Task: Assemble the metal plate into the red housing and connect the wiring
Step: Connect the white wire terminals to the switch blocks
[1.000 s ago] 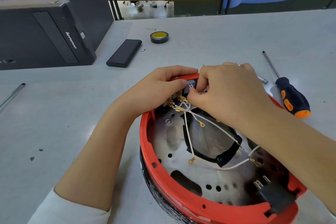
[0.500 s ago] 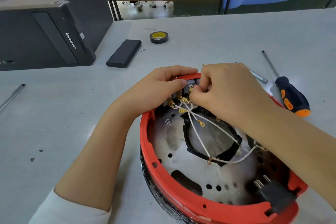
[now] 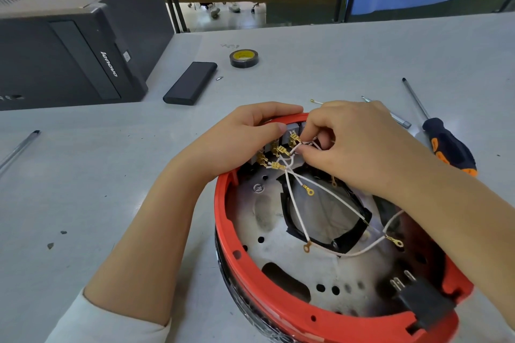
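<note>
Wiring the red housing on the bench

We see the perforated metal plate (image 3: 292,267) seated inside the red housing (image 3: 250,289) on the grey bench (image 3: 83,189). Our right hand (image 3: 359,145) pinches white wires (image 3: 299,214) at the brass terminals (image 3: 281,152); our left hand (image 3: 239,139) grips the housing's far rim. An orange-and-black screwdriver (image 3: 448,147) lies just beside.

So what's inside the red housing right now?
Inside the housing: the metal plate, white wires with gold terminals, and a black plug. The right hand covers the far-right part.
</note>
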`<state>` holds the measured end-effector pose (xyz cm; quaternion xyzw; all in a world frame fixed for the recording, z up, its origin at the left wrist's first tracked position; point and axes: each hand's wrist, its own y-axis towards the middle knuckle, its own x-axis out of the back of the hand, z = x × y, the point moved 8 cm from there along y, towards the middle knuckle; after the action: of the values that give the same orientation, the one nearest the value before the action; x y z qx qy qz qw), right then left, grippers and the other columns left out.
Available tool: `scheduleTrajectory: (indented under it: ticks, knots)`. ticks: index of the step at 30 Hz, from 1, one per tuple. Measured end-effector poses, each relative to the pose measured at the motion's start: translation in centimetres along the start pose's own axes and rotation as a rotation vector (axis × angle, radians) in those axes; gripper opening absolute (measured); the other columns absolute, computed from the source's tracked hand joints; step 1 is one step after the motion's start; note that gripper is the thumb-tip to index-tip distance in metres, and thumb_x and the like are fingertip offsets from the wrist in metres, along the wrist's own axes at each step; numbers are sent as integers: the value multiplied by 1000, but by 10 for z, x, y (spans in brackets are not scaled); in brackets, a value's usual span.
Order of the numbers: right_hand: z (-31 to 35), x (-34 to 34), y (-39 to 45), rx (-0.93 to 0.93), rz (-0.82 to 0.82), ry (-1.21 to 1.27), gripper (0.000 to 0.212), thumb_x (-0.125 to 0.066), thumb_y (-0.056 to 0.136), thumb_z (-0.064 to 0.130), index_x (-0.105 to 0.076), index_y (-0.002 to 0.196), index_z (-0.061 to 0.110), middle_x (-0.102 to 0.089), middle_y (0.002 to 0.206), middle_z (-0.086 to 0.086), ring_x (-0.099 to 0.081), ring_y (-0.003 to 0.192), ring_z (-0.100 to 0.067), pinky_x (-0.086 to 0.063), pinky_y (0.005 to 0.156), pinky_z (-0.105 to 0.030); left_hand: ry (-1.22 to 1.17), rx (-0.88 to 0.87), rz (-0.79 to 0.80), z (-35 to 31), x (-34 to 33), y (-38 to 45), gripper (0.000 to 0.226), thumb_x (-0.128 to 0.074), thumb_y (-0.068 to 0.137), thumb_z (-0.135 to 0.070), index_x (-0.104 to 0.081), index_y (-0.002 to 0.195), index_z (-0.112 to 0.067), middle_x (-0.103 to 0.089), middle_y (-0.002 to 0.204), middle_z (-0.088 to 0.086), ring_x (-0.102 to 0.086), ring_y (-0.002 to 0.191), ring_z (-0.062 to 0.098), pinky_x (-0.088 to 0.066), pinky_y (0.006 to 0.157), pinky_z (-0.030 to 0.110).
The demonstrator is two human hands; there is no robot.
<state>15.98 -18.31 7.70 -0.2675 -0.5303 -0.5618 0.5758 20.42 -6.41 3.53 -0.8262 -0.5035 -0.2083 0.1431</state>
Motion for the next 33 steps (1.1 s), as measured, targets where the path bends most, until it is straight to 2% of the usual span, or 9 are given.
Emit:
scheduleTrajectory:
  ticks: [4, 7, 10, 15, 19, 24, 33]
  knots:
    - [8, 1, 0, 46, -17, -169, 10, -58, 82, 33, -57, 74, 29, -43, 60, 13, -49, 65, -9, -27, 88, -31, -4, -3, 0, 1, 0, 1, 36, -48, 100, -9, -61, 130, -26, -68, 122, 9, -57, 118, 37, -42, 106, 53]
    - [5, 0, -2, 0, -14, -74, 7, -55, 79, 31, -55, 71, 30, -44, 57, 13, -49, 63, -4, -29, 89, -32, -5, -12, 0, 0, 0, 1, 36, -48, 100, -10, -61, 129, -28, -68, 122, 9, -56, 118, 39, -42, 106, 55]
    - [-2, 2, 1, -88, -61, 45, 23, -55, 80, 43, -51, 61, 32, -42, 50, 14, -46, 57, -1, -30, 88, -32, 0, -16, 7, 0, 0, 0, 36, -48, 101, -12, -61, 129, -30, -65, 122, 19, -56, 114, 46, -41, 101, 58]
    - [-5, 1, 4, -140, -65, 73, 25, -63, 79, 45, -57, 59, 30, -43, 48, 16, -47, 60, 0, -30, 89, -35, -10, -7, 16, -1, -1, 1, 37, -47, 101, -11, -60, 130, -29, -63, 125, 23, -53, 119, 48, -39, 105, 62]
    - [-6, 0, 3, -150, -44, 77, 25, -66, 76, 44, -56, 59, 29, -42, 47, 15, -47, 59, -1, -30, 89, -36, -14, -7, 13, 0, 0, 1, 37, -48, 100, -11, -61, 130, -30, -62, 126, 24, -52, 120, 49, -39, 105, 63]
    - [-2, 2, 3, -138, -80, 44, 25, -62, 79, 38, -53, 59, 27, -42, 48, 12, -46, 59, -3, -30, 87, -36, -23, -7, 13, 0, -1, 1, 37, -48, 101, -10, -61, 130, -29, -61, 127, 24, -51, 120, 50, -40, 104, 63]
    - [0, 1, 3, -126, -116, 5, 20, -59, 80, 33, -61, 65, 20, -52, 54, 6, -53, 64, -11, -31, 85, -36, -35, -5, 6, 1, -1, 1, 37, -47, 100, -9, -61, 130, -26, -64, 125, 22, -52, 118, 51, -39, 104, 63]
